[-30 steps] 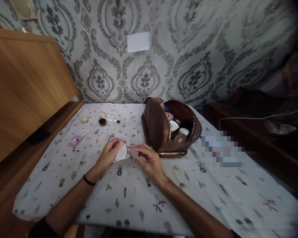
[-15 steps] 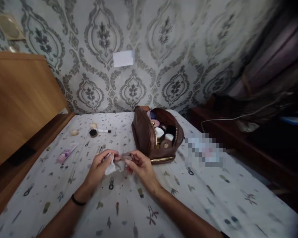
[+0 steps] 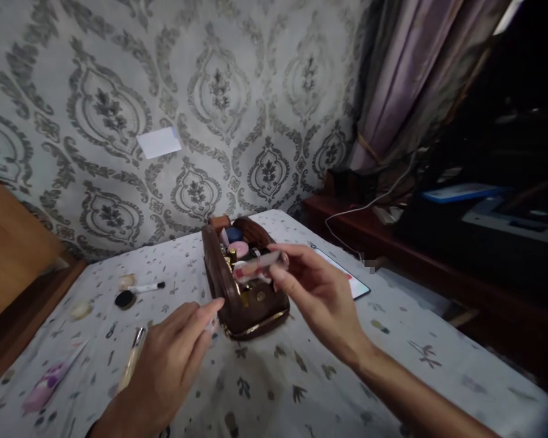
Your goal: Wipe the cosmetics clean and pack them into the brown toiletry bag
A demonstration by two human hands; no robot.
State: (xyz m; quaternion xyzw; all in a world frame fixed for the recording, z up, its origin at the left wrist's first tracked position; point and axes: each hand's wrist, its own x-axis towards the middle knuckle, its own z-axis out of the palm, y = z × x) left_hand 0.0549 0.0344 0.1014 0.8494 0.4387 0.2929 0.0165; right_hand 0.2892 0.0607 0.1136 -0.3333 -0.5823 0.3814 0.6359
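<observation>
Over the unzipped brown cosmetic bag [image 3: 251, 319], a lip gloss tube [image 3: 256, 266] is pinched between thumb and fingers of the right hand [image 3: 322, 295]. The left hand [image 3: 173, 347] is loosely curled, forefinger extended near the bag's edge; whether it grips anything cannot be told. Matters seem partway along: a pink compact [image 3: 238, 249] and other cosmetics sit inside, while a makeup brush [image 3: 148, 286], black-lidded jar [image 3: 125, 299] and pink-and-purple squeeze tube [image 3: 50, 383] lie out on the counter [image 3: 265, 389]. The lip gloss tube looks slim, translucent and pinkish, slightly tilted, its details blurred.
</observation>
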